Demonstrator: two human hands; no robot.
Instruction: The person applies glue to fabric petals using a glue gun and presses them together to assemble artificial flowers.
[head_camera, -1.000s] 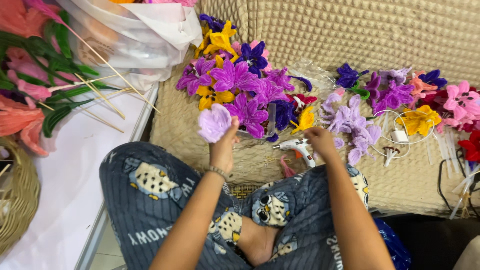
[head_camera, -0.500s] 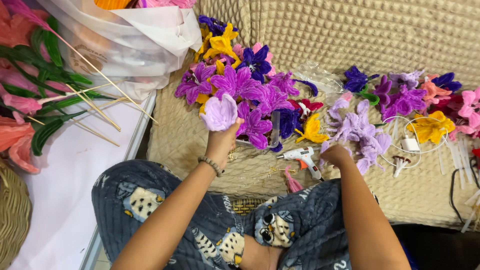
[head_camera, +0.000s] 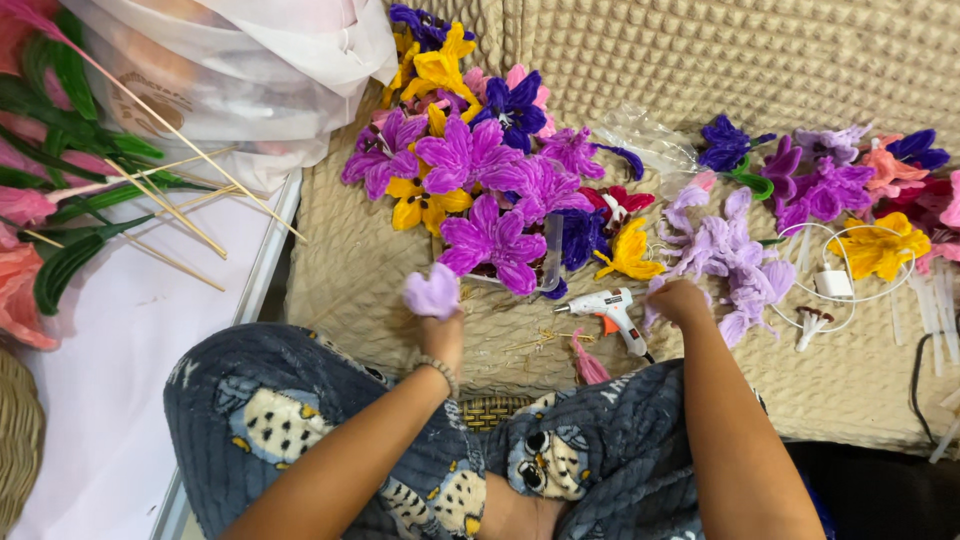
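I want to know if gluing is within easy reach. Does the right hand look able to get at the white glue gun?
Probably yes. The right hand rests just beside the glue gun on the quilted mat, and nothing lies between them. The left hand holds a lilac flower.

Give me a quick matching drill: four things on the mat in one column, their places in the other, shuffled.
1. pale lilac flower
2. glue gun
3. wooden sticks
4. white charger

A. on the mat between the two hands
B. far left, beside the green leaves
C. held in the left hand
D. right of the right hand, near the yellow flower

Pairs: 1-C, 2-A, 3-B, 4-D
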